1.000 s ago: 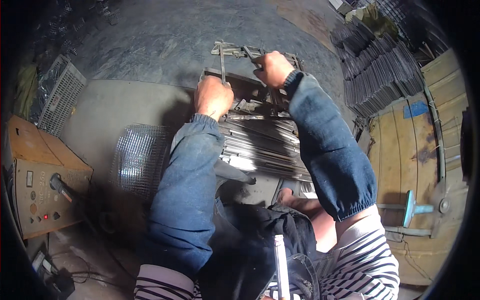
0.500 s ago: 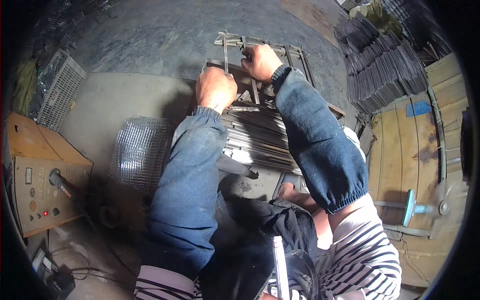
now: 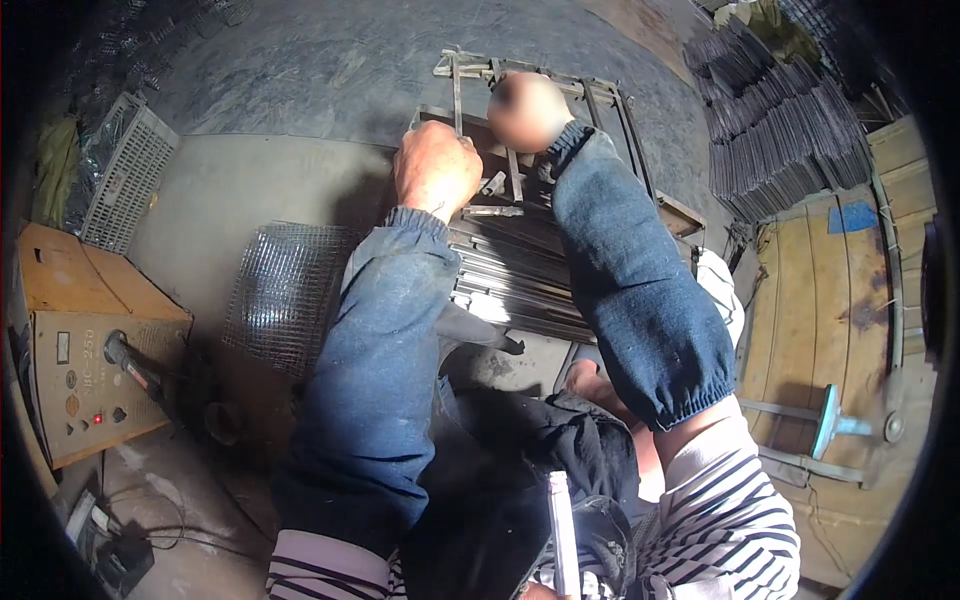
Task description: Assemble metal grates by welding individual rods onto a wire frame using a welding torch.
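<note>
My left hand (image 3: pixel 437 170) is closed, knuckles up, at the near end of a thin metal bar (image 3: pixel 457 95) of a rectangular metal frame (image 3: pixel 617 110). Its fingertips are hidden under the hand. To its right, my right hand (image 3: pixel 528 112) reaches over the far part of the same frame. A blur covers that hand, so its fingers and anything in them cannot be made out. Between and below the hands lie short metal pieces (image 3: pixel 493 211). Nearer to me rests a pile of long shiny metal strips (image 3: pixel 525 285), partly covered by my right sleeve.
Wire mesh sheets (image 3: pixel 285 290) lie on the floor at left, near an orange machine (image 3: pixel 110 370) with a cable and red light. A grey plastic crate (image 3: pixel 125 175) stands behind. Stacked metal grids (image 3: pixel 785 130) and a wooden panel (image 3: pixel 800 300) are at right.
The whole view has shifted slightly. My left hand keeps its place on the bar; my right hand stays over the frame, now blurred, where its fingers showed curled before.
</note>
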A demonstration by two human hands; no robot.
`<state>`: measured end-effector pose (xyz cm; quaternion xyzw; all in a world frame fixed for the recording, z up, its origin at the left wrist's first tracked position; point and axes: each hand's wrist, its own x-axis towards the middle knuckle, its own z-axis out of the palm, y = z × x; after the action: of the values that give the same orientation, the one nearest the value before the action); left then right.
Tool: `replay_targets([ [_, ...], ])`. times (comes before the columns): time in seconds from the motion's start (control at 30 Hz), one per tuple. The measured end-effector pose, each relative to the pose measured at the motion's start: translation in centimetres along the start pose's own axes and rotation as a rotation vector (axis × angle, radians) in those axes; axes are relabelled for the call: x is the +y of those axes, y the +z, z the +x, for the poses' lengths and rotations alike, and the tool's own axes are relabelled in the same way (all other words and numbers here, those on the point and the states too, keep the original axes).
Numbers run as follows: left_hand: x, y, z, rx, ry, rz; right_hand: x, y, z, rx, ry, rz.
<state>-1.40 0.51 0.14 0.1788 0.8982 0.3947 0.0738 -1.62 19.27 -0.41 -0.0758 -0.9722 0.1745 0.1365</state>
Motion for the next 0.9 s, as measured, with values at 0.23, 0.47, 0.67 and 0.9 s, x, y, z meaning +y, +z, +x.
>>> replay_targets([
  [0.23,0.0,-0.1,-0.3,-0.003,0.001,0.034,0.1,0.2,-0.2,0.012,0.035,0.059],
  [0.47,-0.1,0.6,0.0,0.016,0.039,-0.007,0.5,-0.2,-0.1,0.034,0.037,0.065],
  [0.67,-3.2,-0.8,-0.1,-0.027,0.369,0.263,-1.6,1.7,1.4,-0.059,-0.150,-0.222],
  [0.9,-1.5,-0.2,1.8,-0.066,-0.086,-0.205,4.1,-1.0,1.4,-0.064,-0.209,-0.111],
])
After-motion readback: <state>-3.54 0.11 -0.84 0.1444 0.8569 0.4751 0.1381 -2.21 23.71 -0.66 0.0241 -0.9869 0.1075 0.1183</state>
